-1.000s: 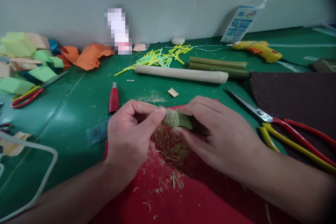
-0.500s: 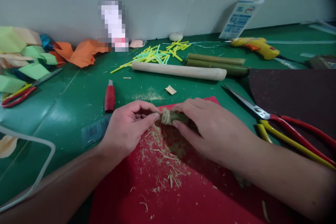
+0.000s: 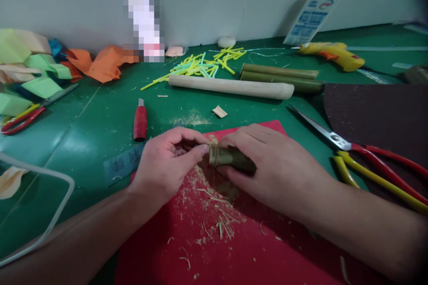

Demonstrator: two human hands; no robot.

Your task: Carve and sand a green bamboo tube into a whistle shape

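Observation:
Over the red mat [image 3: 254, 254], my right hand [image 3: 264, 156] wraps round a short green bamboo piece [image 3: 230, 159]. Its left end shows a band of pale fibrous twine [image 3: 214, 153]. My left hand [image 3: 175, 156] is closed in a pinch at that end, fingertips against or very near the band. What sits between its thumb and fingers is too small to make out. Pale shavings and fibre bits [image 3: 222, 220] lie scattered on the mat below both hands.
A red-handled knife [image 3: 140, 122] lies behind my left hand, large scissors [image 3: 337, 140] to the right. Farther back are a peeled bamboo stick [image 3: 230, 87], green bamboo lengths [image 3: 281, 75], yellow sticks [image 3: 194, 67] and a yellow glue gun [image 3: 334, 55]. A white wire [image 3: 67, 196] crosses my left forearm.
The bamboo piece has turned in my right hand, so more of its green side shows. My left fingertips stay by the twine-wrapped end. The view has shifted slightly.

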